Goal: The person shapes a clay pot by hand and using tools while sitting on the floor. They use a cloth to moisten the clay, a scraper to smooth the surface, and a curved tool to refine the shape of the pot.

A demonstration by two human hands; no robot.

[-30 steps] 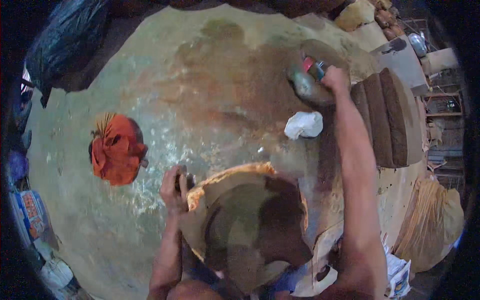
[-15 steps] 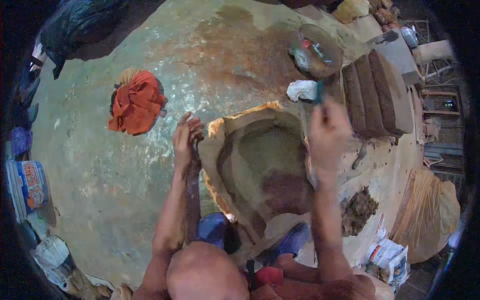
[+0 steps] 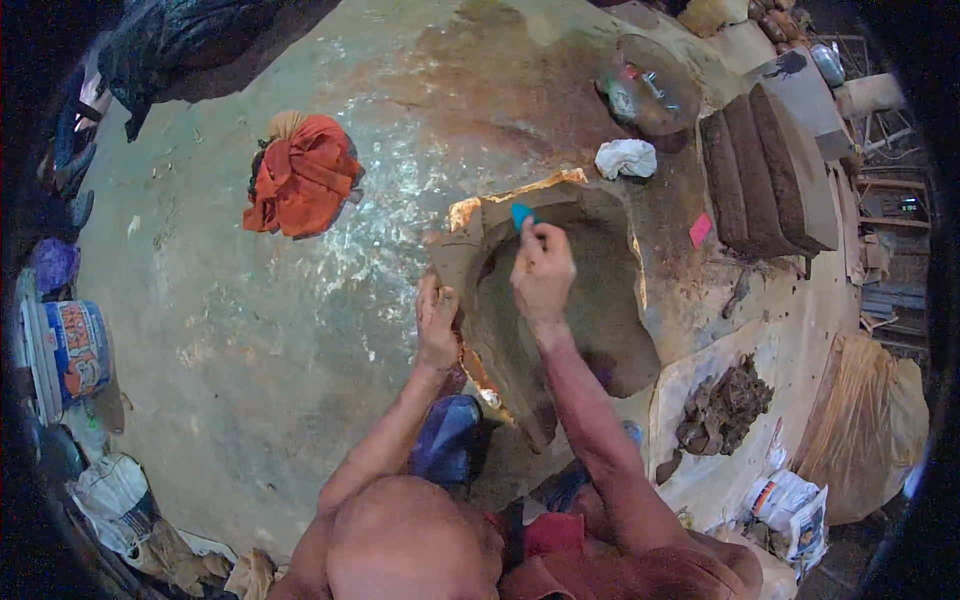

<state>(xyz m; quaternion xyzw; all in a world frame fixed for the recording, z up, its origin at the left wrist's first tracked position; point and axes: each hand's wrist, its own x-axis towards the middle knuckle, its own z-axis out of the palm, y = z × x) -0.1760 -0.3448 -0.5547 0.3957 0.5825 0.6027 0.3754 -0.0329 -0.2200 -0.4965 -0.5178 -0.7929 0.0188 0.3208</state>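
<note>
A large hollow clay form [image 3: 462, 258] with a thick grey-brown wall and pale, ragged outer edges stands before me. Pinched in my right hand [image 3: 545, 275] is a small teal scraper [image 3: 522, 216], held over the far left part of the hollow, close to the inner wall. My left hand [image 3: 438, 318] rests by the form's left outer edge, its fingers slightly bent and holding nothing. Part of the hollow lies hidden behind my right forearm.
Dark clay slabs [image 3: 760, 170] stand at the right, near a pink piece [image 3: 700, 230]. A white cloth [image 3: 626, 158] and a round basin [image 3: 650, 95] lie beyond the form. Loose clay [image 3: 725, 405] sits at the near right, an orange cloth [image 3: 305, 175] at the left.
My right hand has come left with the scraper, from beside the slabs to over the hollow. My left hand has shifted nearer along the form's edge. The whole view has shifted slightly.
</note>
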